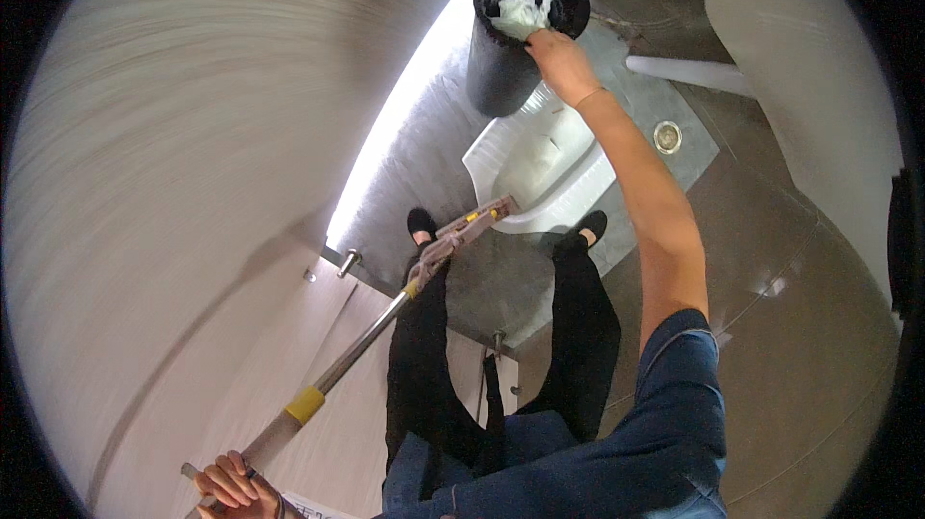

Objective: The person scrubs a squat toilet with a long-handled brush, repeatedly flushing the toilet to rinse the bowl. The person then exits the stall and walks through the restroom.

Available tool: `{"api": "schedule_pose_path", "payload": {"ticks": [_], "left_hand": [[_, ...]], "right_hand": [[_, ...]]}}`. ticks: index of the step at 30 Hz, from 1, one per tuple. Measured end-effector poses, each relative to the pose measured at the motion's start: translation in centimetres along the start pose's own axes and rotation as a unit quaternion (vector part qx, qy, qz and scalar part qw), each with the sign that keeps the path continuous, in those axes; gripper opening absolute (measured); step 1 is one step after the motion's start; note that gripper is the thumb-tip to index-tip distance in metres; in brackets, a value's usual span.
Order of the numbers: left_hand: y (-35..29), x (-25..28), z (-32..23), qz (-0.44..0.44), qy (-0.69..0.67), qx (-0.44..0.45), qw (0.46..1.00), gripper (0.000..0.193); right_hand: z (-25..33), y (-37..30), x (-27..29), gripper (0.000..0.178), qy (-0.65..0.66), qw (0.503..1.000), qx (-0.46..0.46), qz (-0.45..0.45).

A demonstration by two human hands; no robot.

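Observation:
A black waste bin with crumpled white paper at its mouth is beside the far end of a white squat toilet. My right hand is closed on the bin's near rim, right beside the paper; its fingertips are partly hidden. Low on the left, my left hand wraps around the handle of a squeeze mop, which has a metal pole and yellow collars. The mop slants away from me, with its head at the near edge of the toilet bowl.
My black shoes stand on either side of the toilet's near end, on a grey floor. A round drain lies to the right. Pale partition walls curve along the left. A white pipe and a large white fixture are at the right.

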State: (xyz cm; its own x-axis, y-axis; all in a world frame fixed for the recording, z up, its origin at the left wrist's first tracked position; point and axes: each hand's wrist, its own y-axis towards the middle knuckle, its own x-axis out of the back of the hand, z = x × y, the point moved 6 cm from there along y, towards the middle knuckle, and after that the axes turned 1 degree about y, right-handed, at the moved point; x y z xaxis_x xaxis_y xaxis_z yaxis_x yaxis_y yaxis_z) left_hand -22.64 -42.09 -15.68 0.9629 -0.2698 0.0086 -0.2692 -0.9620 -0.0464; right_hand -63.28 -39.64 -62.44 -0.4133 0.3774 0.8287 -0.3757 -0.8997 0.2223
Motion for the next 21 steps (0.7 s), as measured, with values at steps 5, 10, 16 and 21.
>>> {"api": "schedule_pose_path", "payload": {"ticks": [5, 10, 16, 21], "left_hand": [[-0.4, 0.4, -0.2, 0.018, 0.016, 0.015, 1.0, 0.023], [0.0, 0.4, 0.9, 0.07, 0.014, 0.018, 0.997, 0.022], [0.0, -0.8, 1.4, 0.091, 0.026, 0.024, 0.995, 0.026], [-0.4, -2.5, 2.3, 0.096, 0.04, 0.02, 0.994, 0.027]], "right_hand": [[-1.4, -6.1, 5.4, 0.021, 0.085, 0.963, -0.238, -0.095], [-6.8, -16.6, 4.7, 0.037, 0.14, 0.889, -0.423, -0.109], [-6.9, -23.5, -1.8, 0.038, 0.344, 0.77, -0.535, -0.049], [-6.7, -25.2, -5.2, 0.037, 0.444, 0.691, -0.57, -0.033]]}}
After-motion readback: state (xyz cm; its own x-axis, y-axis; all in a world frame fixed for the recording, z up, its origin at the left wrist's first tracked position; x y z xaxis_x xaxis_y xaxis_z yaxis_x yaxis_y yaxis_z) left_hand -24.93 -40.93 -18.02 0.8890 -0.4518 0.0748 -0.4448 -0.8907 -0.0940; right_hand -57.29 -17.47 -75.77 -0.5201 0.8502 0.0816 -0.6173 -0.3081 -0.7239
